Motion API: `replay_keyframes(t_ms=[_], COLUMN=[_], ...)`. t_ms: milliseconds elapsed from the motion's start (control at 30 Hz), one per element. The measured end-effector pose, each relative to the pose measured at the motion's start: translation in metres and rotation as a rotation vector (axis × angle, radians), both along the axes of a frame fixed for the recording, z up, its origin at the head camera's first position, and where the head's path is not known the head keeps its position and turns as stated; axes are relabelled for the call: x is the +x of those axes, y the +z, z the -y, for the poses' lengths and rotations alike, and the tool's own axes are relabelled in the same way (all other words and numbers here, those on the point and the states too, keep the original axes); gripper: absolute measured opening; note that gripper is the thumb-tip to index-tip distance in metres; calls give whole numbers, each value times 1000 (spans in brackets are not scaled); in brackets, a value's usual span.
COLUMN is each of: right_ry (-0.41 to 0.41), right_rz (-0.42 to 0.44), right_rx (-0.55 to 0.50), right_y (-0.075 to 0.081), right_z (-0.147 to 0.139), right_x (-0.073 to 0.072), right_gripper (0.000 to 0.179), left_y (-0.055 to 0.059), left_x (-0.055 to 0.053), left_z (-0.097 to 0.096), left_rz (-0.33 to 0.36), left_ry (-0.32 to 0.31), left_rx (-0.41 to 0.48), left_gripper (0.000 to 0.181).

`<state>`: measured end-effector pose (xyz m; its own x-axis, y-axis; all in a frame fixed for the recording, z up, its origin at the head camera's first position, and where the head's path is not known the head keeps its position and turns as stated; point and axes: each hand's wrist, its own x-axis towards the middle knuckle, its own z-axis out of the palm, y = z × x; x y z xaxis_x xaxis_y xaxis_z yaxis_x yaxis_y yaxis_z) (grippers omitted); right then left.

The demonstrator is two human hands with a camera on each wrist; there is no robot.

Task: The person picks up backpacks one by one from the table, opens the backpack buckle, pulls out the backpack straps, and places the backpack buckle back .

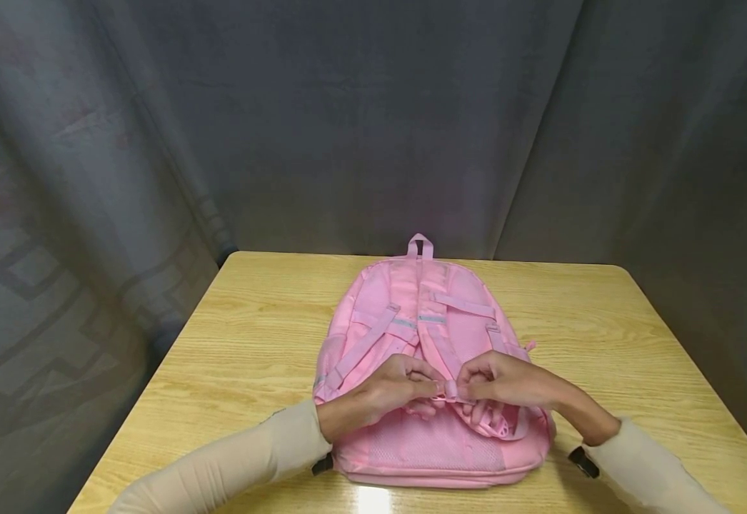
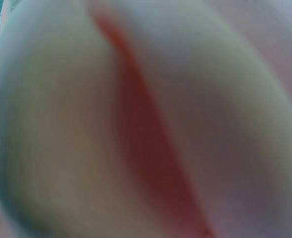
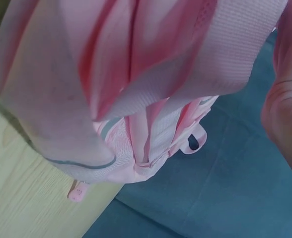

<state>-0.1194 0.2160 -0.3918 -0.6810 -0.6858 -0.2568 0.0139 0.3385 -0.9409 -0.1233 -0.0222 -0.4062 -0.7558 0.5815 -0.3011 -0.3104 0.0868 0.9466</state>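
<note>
A pink backpack point(image 1: 434, 446) lies on the table with its shoulder straps facing up and its top loop point(image 1: 420, 246) at the far end. Over its lower middle, both hands meet at a short pink strap piece point(image 1: 451, 390). My left hand point(image 1: 399, 382) pinches its left side between thumb and fingers. From the right, my right hand point(image 1: 508, 378) pinches the other side. Part of that piece is hidden by fingers. In the right wrist view, wide pink webbing point(image 3: 235, 44) loops near the right hand point(image 3: 290, 104). The left wrist view is too blurred to read.
The light wooden table point(image 1: 251, 321) extends around the backpack on every side. Grey curtains point(image 1: 373, 128) hang behind the table and along both sides. A pink zip pull point(image 3: 78, 191) sticks out from the bag's edge.
</note>
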Motion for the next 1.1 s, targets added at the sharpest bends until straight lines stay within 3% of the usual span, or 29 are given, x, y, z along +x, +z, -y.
replay_keyframes(t_ms=[600,1100], right_ry=[62,68], right_rz=[-4,-18], right_rx=[-74,-91], right_y=[-3,-2], right_z=[-2,4], right_x=[-3,-5], right_gripper=[18,20], left_y=[0,-1], left_x=[0,0], left_z=[2,2], left_rz=[-11,-4], left_ry=[-6,2], left_rx=[4,12], left_gripper=[15,14])
